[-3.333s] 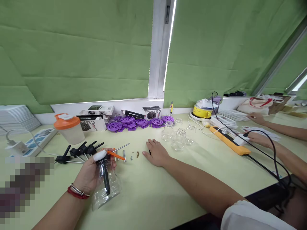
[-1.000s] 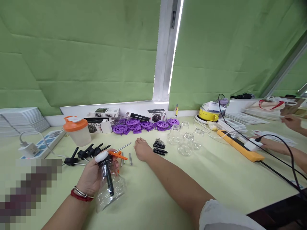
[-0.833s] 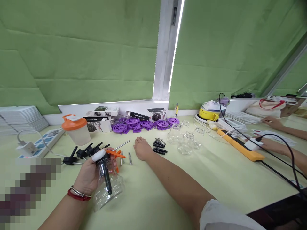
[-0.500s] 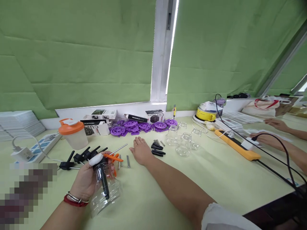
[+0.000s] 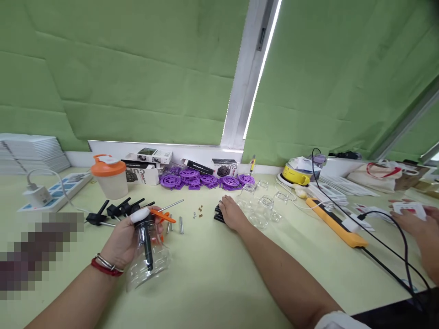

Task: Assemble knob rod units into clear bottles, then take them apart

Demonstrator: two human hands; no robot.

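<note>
Pale green worktop (image 5: pixel 212 274) — left hand (image 5: pixel 120 241) clasping bottle (image 5: pixel 148 260) (neck tilted up-left); right hand (image 5: pixel 233 214) flat on black pins (image 5: pixel 217 213), nearer them.

One shaker cup (image 5: pixel 109 177); one yellow power strip (image 5: pixel 334 222); one white power strip (image 5: pixel 55 197).
</note>
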